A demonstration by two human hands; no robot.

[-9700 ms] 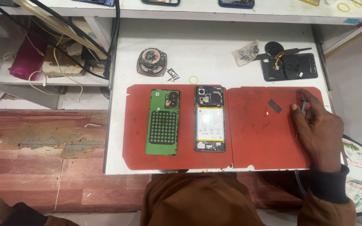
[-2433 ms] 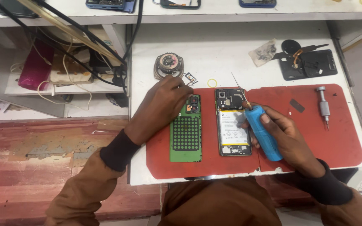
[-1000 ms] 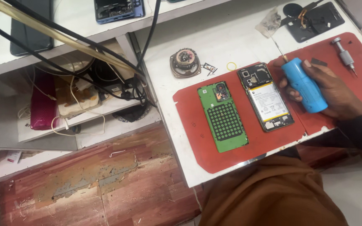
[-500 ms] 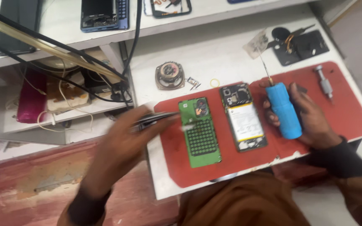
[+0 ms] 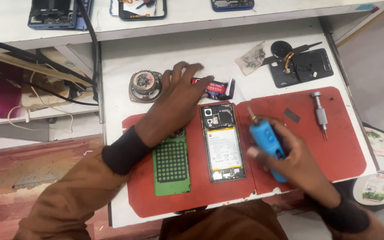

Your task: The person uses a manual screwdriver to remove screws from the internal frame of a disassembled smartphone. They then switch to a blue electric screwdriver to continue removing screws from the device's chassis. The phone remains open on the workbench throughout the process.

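green back cover (image 5: 171, 165): top under left hand (image 5: 174, 104) | blue tool (image 5: 267, 144): tip blurred

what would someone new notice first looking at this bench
Likely the opened phone, back off and battery showing, lying mid-bench on the red mat, with a green perforated plate to its left. The right hand grips a blue powered screwdriver beside the phone, while the left hand reaches over to a small tube behind it.

Left hand (image 5: 174, 104) now reaches the glue tube (image 5: 213, 88).
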